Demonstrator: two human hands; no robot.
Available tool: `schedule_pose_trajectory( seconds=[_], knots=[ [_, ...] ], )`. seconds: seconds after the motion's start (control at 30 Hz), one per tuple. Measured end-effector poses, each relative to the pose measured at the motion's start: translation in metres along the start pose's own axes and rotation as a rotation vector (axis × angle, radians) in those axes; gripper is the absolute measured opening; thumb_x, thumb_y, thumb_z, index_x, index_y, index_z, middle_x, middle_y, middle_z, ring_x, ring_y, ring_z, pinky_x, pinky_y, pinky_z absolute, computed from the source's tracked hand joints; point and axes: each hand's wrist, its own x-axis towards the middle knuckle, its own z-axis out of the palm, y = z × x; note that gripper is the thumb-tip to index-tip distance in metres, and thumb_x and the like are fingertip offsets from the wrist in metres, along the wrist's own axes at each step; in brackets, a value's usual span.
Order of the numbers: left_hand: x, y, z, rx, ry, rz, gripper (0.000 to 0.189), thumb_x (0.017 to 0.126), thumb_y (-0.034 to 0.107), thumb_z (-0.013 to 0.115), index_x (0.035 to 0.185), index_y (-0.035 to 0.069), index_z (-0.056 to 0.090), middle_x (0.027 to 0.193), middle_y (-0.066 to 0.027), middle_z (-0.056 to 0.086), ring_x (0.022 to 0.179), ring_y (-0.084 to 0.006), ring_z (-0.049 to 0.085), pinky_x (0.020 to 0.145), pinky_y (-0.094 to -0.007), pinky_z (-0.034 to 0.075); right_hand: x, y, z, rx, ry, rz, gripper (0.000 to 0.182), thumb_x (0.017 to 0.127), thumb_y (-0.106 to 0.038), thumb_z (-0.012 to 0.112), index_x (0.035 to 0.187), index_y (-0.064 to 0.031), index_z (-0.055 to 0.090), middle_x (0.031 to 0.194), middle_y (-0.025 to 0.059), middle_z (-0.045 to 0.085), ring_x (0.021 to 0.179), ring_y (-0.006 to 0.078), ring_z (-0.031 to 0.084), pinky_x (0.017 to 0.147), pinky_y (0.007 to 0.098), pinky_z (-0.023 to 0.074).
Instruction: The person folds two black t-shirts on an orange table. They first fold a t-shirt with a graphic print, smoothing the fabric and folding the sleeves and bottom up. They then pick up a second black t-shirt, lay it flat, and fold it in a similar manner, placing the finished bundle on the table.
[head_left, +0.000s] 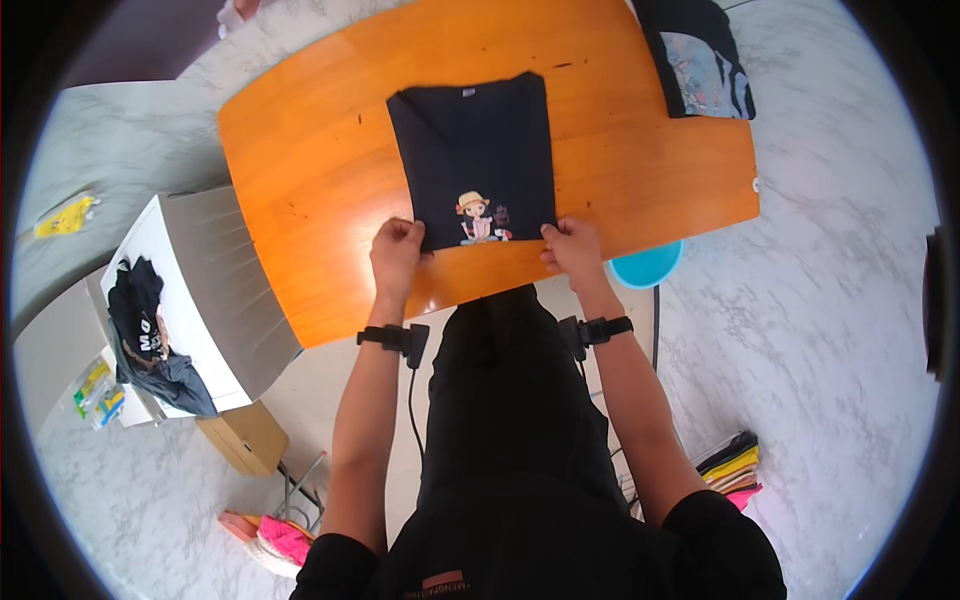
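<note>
A dark navy T-shirt (480, 150), folded into a rough rectangle, lies on the orange wooden table (315, 172). Its neck label shows at the far edge, and a printed cartoon girl in a straw hat sits close to the near edge. My left hand (397, 247) pinches the shirt's near left corner between thumb and fingers. At the near right corner, my right hand (574, 244) grips the fabric the same way. The near edge is stretched between both hands.
Another folded dark garment (701, 75) with a pale print rests at the table's far right corner. Left of the table, dark clothes (150, 337) lie on a white cabinet (214, 375). A turquoise basin (649, 264) is below the right edge. Folded clothes (731, 465) are stacked at lower right.
</note>
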Motion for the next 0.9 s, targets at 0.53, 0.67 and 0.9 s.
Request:
schedule_pose_trajectory(
  seconds=[0.53,0.67,0.9],
  knots=[
    [-0.068,-0.123,-0.001,0.309,0.027,0.154,0.037,0.087,0.010,0.094,0.114,-0.003,0.073,0.097,-0.0143,0.078,0.078,-0.0236,0.079,0.066,-0.0375,0.066,-0.055,0.137,0.000,0.539,-0.039,0.221,0.022,0.095,-0.001,0.080,0.109,-0.0015,0.063,0.111,0.0123,0.067,0.112,0.0323,0.072,0.096,0.0573,0.0650],
    [-0.079,-0.139,-0.003,-0.060,-0.120,-0.069,0.025,0.094,-0.002,0.084,0.117,-0.003,0.073,0.102,-0.0126,0.078,0.086,-0.0258,0.081,0.066,-0.0360,0.070,-0.064,0.138,-0.014,0.675,-0.372,0.310,0.036,0.096,0.003,0.075,0.130,0.0011,0.064,0.129,0.0156,0.070,0.120,0.0334,0.071,0.098,0.0572,0.0656],
    [-0.086,-0.171,-0.040,-0.566,-0.479,-0.614,0.020,0.105,0.001,0.077,0.124,0.001,0.070,0.121,-0.0085,0.075,0.110,-0.0229,0.075,0.089,-0.0354,0.065,-0.083,0.110,-0.035,0.616,-0.483,0.337,0.032,0.099,0.000,0.073,0.131,0.0019,0.067,0.131,0.0135,0.073,0.119,0.0326,0.074,0.099,0.0532,0.0658]
  ],
)
